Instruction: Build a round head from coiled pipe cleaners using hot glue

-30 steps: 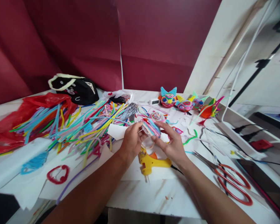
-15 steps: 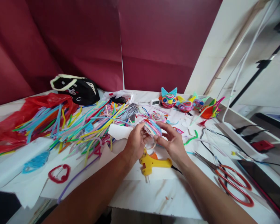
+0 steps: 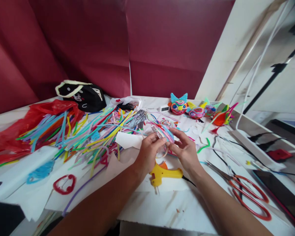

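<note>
Both my hands hold a small round craft piece [image 3: 164, 133] wound from many-coloured pipe cleaners, raised a little above the white table [image 3: 177, 206]. My left hand [image 3: 148, 154] pinches its left side with closed fingers. My right hand [image 3: 184, 149] grips its right side, thumb and fingers curled round it. A pale loop hangs under the piece. Just below my hands lies a yellow glue gun [image 3: 163, 173].
A big heap of loose coloured pipe cleaners [image 3: 88, 134] spreads left, beside a red plastic bag [image 3: 27, 121] and a black pouch [image 3: 82, 95]. Finished colourful figures [image 3: 178, 105] stand at the back. Red-handled scissors [image 3: 245, 195] and cables lie right.
My hands and the craft piece have shifted slightly right and turned the piece a little; the view has drifted with them. Nothing else on the table moved.
</note>
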`<action>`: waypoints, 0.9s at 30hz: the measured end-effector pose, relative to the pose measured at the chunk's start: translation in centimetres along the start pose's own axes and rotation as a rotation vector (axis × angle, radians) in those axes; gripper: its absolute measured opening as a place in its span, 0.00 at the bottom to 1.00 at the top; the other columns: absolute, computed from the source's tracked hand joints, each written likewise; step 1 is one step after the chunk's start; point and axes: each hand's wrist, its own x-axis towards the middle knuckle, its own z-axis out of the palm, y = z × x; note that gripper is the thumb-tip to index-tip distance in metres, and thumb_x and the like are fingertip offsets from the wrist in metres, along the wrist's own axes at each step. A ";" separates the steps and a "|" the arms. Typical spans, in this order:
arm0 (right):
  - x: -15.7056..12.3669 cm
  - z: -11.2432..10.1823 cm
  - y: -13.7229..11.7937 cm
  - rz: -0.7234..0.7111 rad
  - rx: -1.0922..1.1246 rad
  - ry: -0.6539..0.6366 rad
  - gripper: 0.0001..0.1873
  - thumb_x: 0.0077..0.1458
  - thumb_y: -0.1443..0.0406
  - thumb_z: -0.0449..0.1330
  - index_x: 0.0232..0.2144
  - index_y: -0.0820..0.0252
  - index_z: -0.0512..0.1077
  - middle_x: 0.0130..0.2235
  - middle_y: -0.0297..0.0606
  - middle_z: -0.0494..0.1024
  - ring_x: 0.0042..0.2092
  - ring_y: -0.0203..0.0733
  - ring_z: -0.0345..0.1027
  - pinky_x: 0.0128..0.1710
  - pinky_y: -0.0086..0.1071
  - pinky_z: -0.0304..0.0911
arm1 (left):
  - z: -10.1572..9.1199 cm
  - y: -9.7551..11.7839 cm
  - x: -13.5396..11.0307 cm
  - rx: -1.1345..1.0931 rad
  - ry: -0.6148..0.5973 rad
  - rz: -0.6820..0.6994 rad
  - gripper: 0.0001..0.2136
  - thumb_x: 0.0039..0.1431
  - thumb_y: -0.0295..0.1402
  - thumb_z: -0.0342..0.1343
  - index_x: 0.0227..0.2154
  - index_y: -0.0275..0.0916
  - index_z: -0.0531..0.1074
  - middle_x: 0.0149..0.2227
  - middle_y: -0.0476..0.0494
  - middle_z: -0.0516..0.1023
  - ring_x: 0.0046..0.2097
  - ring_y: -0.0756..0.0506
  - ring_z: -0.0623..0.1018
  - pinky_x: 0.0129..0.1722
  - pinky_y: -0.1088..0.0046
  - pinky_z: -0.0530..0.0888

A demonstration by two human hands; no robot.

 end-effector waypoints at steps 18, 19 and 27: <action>0.4 -0.3 0.1 -0.086 -0.058 0.013 0.23 0.45 0.64 0.67 0.47 0.51 0.73 0.54 0.40 0.74 0.55 0.50 0.67 0.49 0.43 0.64 | -0.4 -0.5 0.3 0.116 0.039 0.010 0.14 0.46 0.32 0.66 0.38 0.35 0.77 0.34 0.42 0.81 0.35 0.46 0.79 0.39 0.72 0.74; 0.4 -0.3 0.0 -0.083 -0.061 0.013 0.23 0.45 0.63 0.67 0.47 0.51 0.73 0.54 0.40 0.74 0.55 0.50 0.67 0.49 0.43 0.64 | -0.4 -0.5 0.3 0.120 0.046 0.005 0.14 0.45 0.33 0.67 0.37 0.35 0.77 0.34 0.42 0.81 0.35 0.46 0.79 0.39 0.71 0.75; 0.2 -0.5 -0.9 -0.118 -0.096 0.072 0.18 0.49 0.61 0.66 0.45 0.52 0.74 0.49 0.40 0.76 0.51 0.49 0.68 0.49 0.44 0.63 | -1.6 0.3 1.7 0.045 0.126 0.078 0.10 0.47 0.32 0.66 0.34 0.36 0.76 0.32 0.47 0.79 0.34 0.49 0.78 0.38 0.72 0.76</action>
